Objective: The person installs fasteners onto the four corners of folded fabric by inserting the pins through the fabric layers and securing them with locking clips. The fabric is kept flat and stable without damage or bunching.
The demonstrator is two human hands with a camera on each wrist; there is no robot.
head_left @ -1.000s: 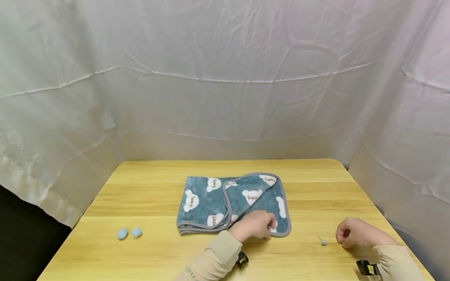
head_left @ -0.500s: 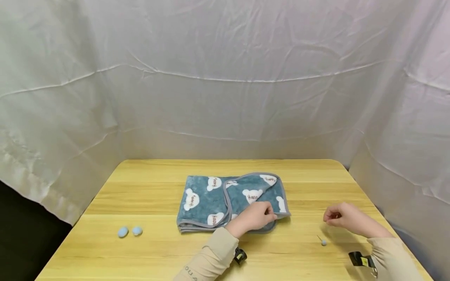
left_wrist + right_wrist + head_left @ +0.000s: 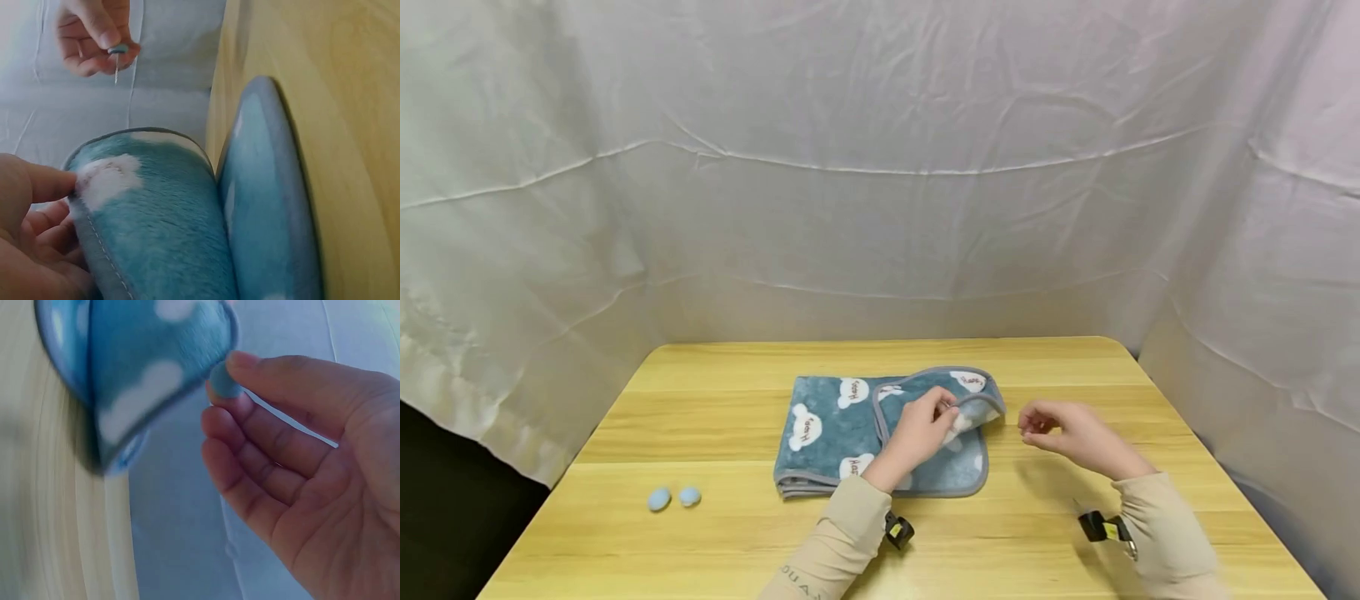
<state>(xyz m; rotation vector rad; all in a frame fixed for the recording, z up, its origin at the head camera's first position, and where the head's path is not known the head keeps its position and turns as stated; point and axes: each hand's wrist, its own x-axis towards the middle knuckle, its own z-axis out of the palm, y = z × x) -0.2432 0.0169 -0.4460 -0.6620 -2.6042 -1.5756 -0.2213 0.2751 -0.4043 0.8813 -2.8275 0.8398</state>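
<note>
A teal fleece blanket (image 3: 831, 425) with white bear heads and grey edging lies folded on the table. My left hand (image 3: 917, 433) pinches the grey edge of its upper layer between thumb and fingers. That lifted flap (image 3: 156, 200) curls up, baring the lighter layer beneath at the front right. Just right of the blanket, my right hand (image 3: 1071, 429) is held above the table. Its thumb and index finger pinch a pin by its round blue head (image 3: 224, 381). In the left wrist view the pin's thin metal shaft (image 3: 116, 70) points down, apart from the fleece.
Two small light-blue rounded pieces, one on the left (image 3: 659, 499) and one beside it (image 3: 689, 497), lie on the wooden table (image 3: 715, 425). Another pin (image 3: 1078, 505) lies at the right, mostly hidden by the black wrist camera (image 3: 1093, 527). Pale fabric curtains (image 3: 880, 233) surround the table.
My left hand has raised the blanket's front right edge and drawn it back and leftward. My right hand has risen and moved left toward the blanket, bringing a pin.
</note>
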